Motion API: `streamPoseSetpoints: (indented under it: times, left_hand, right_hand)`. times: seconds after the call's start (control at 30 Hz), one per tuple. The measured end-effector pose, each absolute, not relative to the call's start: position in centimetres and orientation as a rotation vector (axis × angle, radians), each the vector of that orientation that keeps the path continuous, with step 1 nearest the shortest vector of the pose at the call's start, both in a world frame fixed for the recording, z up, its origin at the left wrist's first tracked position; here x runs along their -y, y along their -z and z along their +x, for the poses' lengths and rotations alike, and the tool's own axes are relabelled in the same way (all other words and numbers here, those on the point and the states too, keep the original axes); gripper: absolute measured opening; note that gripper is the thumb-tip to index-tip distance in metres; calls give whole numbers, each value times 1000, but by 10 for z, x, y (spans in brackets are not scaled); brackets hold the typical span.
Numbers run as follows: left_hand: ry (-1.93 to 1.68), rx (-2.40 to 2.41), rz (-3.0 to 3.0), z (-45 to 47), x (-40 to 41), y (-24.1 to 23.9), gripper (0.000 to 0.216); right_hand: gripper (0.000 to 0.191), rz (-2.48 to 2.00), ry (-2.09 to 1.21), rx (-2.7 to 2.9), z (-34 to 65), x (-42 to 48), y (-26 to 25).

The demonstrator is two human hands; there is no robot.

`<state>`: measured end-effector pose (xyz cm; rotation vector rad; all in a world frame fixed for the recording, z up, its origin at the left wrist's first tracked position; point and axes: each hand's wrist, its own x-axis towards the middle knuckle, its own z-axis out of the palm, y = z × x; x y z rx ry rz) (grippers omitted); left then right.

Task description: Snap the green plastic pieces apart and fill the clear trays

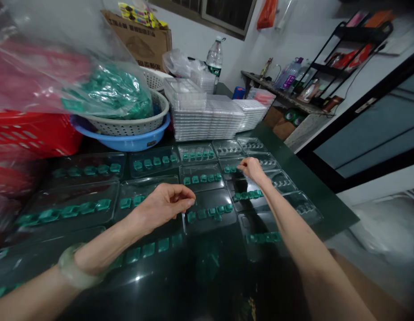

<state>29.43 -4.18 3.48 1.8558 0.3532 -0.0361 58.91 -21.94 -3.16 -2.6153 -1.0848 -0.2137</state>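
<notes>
Rows of shallow clear plastic trays lie on the dark green table, many with a line of small translucent green pieces. My right hand (252, 169) is closed in a pinch over a clear tray (231, 163), its fingertips just right of two green pieces (230, 169). Whatever it grips is hidden by the fingers. My left hand (165, 199), with a pale bangle (73, 267) on the wrist, hovers with thumb and fingers together beside another tray of green pieces (212, 212). I cannot make out what is between them.
Behind the trays stand stacked clear plastic cases (207, 118). A bag of green pieces (113, 91) sits in a grey basket (126, 125) inside a blue basin (133, 142). A red basket (36, 133) is at left. The table edge (347, 216) runs along the right.
</notes>
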Motion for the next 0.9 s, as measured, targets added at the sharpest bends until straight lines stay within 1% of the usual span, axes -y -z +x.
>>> streamPoseSetpoints:
  times: [0.17, 0.33, 0.47, 0.6, 0.7, 0.77, 0.9]
  left_hand:
    - [24, -214, 1997, 285, 59, -35, 17]
    - [148, -31, 2150, 266, 75, -21, 17]
    - [254, 187, 2385, 258, 82, -14, 24]
    - [351, 282, 2560, 261, 89, -15, 19]
    - [300, 249, 2557, 266, 90, -18, 13]
    - [221, 144, 2483, 269, 87, -21, 10]
    - [158, -222, 1997, 275, 80, -27, 14]
  right_hand:
    - [19, -2693, 231, 1212, 576, 223, 29]
    - [24, -2712, 195, 1341, 573, 234, 29]
    - [24, -2732, 177, 1370, 576, 236, 29]
    - [24, -2744, 225, 1302, 569, 234, 28]
    - [24, -2737, 284, 1234, 561, 235, 27]
    - [25, -2724, 316, 1196, 556, 238, 25]
    - [26, -2660, 414, 1122, 531, 239, 9]
